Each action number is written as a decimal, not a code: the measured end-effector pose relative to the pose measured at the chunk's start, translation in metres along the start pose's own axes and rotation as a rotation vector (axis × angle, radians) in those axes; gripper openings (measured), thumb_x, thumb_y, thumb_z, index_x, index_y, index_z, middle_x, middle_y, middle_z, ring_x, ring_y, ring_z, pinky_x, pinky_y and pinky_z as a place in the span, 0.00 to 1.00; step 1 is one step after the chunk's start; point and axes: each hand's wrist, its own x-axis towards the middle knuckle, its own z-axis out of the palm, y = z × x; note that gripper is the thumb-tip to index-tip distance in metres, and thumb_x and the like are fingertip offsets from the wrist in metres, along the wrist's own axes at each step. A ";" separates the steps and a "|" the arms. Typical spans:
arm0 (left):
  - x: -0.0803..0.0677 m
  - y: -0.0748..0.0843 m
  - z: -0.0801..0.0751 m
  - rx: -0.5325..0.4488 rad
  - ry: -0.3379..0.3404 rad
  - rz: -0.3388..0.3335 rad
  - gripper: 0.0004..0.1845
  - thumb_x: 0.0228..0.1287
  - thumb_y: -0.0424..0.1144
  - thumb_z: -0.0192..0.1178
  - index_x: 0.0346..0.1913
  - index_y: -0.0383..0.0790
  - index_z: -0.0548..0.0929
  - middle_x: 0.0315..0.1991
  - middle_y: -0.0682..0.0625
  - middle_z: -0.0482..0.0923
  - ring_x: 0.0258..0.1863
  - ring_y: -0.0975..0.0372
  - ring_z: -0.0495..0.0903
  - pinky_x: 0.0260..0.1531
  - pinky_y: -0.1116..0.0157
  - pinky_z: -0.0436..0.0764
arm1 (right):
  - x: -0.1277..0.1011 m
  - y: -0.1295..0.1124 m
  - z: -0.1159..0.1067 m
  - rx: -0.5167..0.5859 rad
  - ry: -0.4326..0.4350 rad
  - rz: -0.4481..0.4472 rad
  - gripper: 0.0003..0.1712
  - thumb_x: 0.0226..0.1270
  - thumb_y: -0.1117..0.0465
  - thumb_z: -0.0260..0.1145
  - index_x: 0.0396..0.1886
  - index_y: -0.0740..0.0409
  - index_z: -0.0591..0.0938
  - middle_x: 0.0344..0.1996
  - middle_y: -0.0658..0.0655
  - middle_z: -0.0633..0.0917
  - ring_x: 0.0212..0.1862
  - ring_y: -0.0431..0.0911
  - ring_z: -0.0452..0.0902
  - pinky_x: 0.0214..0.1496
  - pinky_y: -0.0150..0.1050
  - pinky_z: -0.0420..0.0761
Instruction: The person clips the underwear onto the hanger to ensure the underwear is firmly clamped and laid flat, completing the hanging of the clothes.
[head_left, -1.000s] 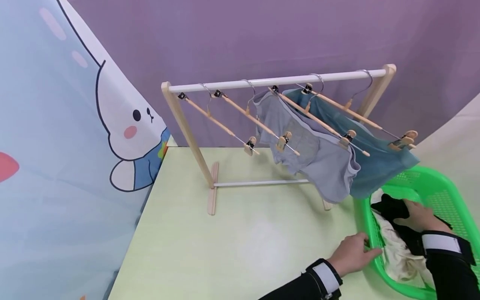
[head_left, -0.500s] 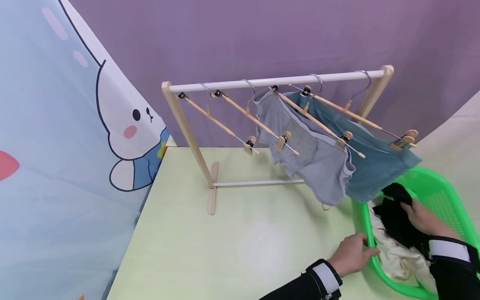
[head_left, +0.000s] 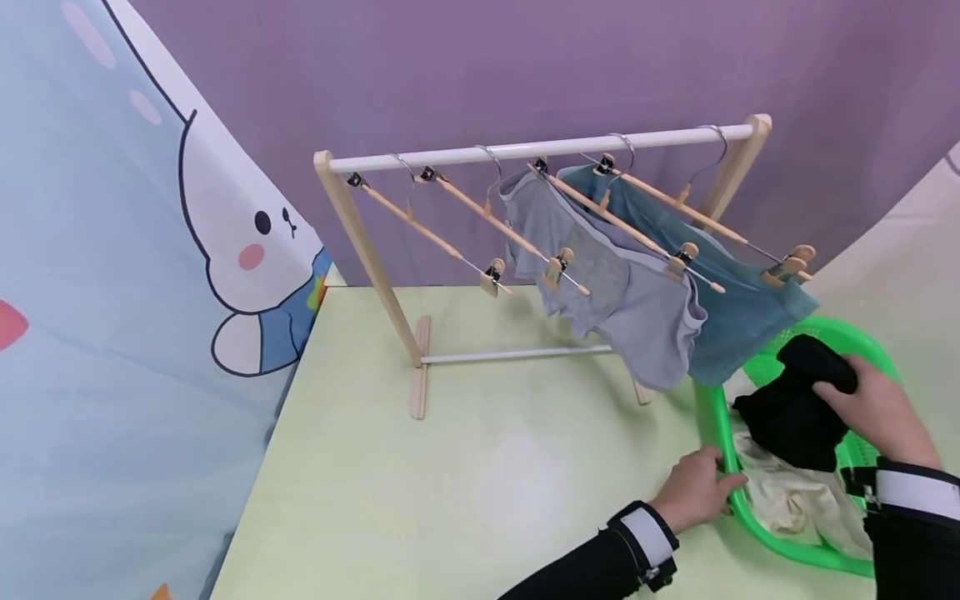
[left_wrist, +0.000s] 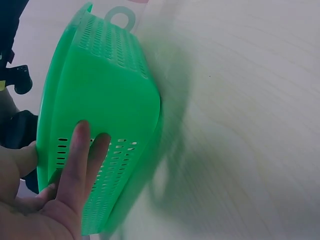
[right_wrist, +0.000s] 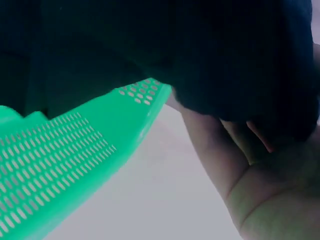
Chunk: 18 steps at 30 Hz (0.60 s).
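Observation:
My right hand [head_left: 881,410] grips a black cloth garment [head_left: 798,417] and holds it bunched over the green plastic basket [head_left: 813,552] at the right. In the right wrist view the dark cloth [right_wrist: 240,55] hangs across most of the frame, its full shape hidden by folds. My left hand [head_left: 692,492] holds the basket's near left rim. The left wrist view shows the thumb at the rim and two fingers [left_wrist: 75,160] lying along the outer wall. Cream-coloured cloth [head_left: 795,500] lies crumpled in the basket under the black garment.
A wooden rack with a white top rail [head_left: 547,148] stands behind on the pale table [head_left: 465,500]. Two bare clip hangers [head_left: 495,221] hang at its left. A grey garment [head_left: 600,283] and a blue-green garment [head_left: 742,321] are clipped at the right, the latter overhanging the basket.
My right hand has lifted the black garment up from the cream cloth in the basket. My left hand has stayed on the rim. The head view has shifted slightly.

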 end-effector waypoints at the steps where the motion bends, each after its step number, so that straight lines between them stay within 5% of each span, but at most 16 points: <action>1: 0.000 0.001 -0.001 -0.002 0.006 0.001 0.09 0.70 0.48 0.61 0.43 0.48 0.76 0.20 0.59 0.75 0.13 0.73 0.73 0.17 0.74 0.73 | 0.000 -0.002 0.001 0.015 0.014 0.006 0.36 0.79 0.57 0.52 0.68 0.84 0.54 0.57 0.88 0.61 0.54 0.81 0.60 0.48 0.72 0.66; 7: 0.001 0.003 -0.002 0.014 0.024 -0.009 0.09 0.70 0.48 0.61 0.43 0.48 0.77 0.19 0.59 0.76 0.12 0.74 0.74 0.16 0.74 0.72 | -0.015 -0.022 -0.007 0.088 0.166 -0.003 0.32 0.78 0.59 0.53 0.69 0.79 0.59 0.58 0.87 0.65 0.53 0.80 0.62 0.48 0.68 0.67; 9: 0.000 0.003 -0.001 0.016 0.031 -0.014 0.09 0.70 0.48 0.62 0.44 0.48 0.77 0.19 0.59 0.76 0.12 0.74 0.73 0.16 0.74 0.72 | -0.024 -0.032 -0.014 0.119 0.257 -0.021 0.28 0.77 0.61 0.54 0.66 0.77 0.64 0.54 0.84 0.69 0.46 0.65 0.71 0.43 0.56 0.70; 11: -0.001 0.004 -0.001 0.006 0.038 -0.024 0.09 0.69 0.48 0.62 0.43 0.48 0.78 0.18 0.58 0.76 0.12 0.73 0.74 0.16 0.73 0.72 | -0.034 -0.045 -0.021 0.148 0.350 -0.024 0.24 0.75 0.63 0.55 0.62 0.76 0.68 0.51 0.81 0.71 0.38 0.44 0.70 0.38 0.44 0.66; 14: -0.002 0.005 -0.001 -0.068 0.040 -0.040 0.08 0.69 0.46 0.63 0.43 0.47 0.78 0.19 0.56 0.77 0.13 0.70 0.78 0.16 0.72 0.73 | -0.047 -0.066 -0.028 0.213 0.477 0.031 0.19 0.73 0.64 0.55 0.58 0.71 0.72 0.42 0.60 0.77 0.31 0.27 0.55 0.36 0.37 0.57; 18: -0.004 0.005 0.001 -0.155 0.054 -0.026 0.08 0.68 0.42 0.64 0.44 0.44 0.79 0.24 0.54 0.80 0.13 0.67 0.81 0.17 0.73 0.75 | -0.059 -0.091 -0.030 0.234 0.503 0.084 0.17 0.69 0.64 0.57 0.54 0.68 0.75 0.30 0.43 0.70 0.24 0.31 0.57 0.28 0.36 0.58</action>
